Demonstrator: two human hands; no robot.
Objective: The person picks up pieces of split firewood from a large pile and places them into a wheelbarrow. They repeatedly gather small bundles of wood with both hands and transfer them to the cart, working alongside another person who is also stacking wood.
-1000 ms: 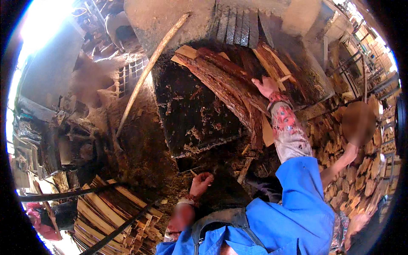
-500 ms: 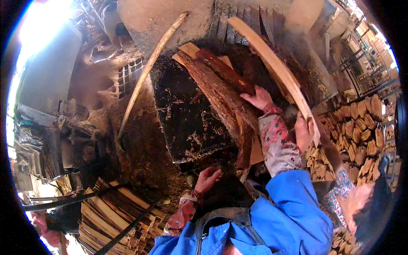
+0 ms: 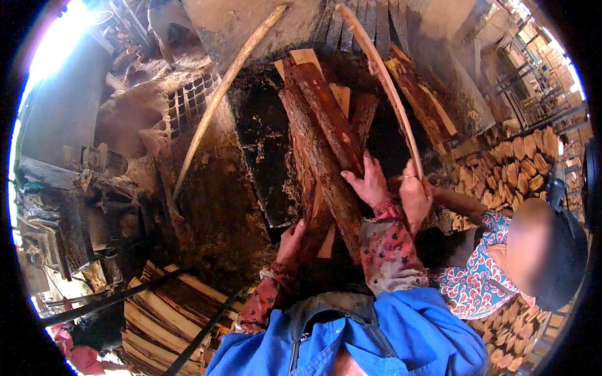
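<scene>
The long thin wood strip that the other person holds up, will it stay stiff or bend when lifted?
The strip already curves along its length, so it probably flexes. It looks very thin, so likely light and easy to snap. Its pale face seems rough, so it should not slip in the co-worker's hand.

Carrier: a dark, rough, soot-black slab surface [image 3: 266, 156], caked with dirt and tilted up toward the wall.
On it: long bark-covered reddish-brown log slabs [image 3: 326, 144], lying side by side along its right part, overlapping.
Under them: pale flat wooden planks [image 3: 342, 97], edges showing between the bark pieces.
Left edge: a long thin pale wooden pole [image 3: 219, 100] leans across it.
</scene>
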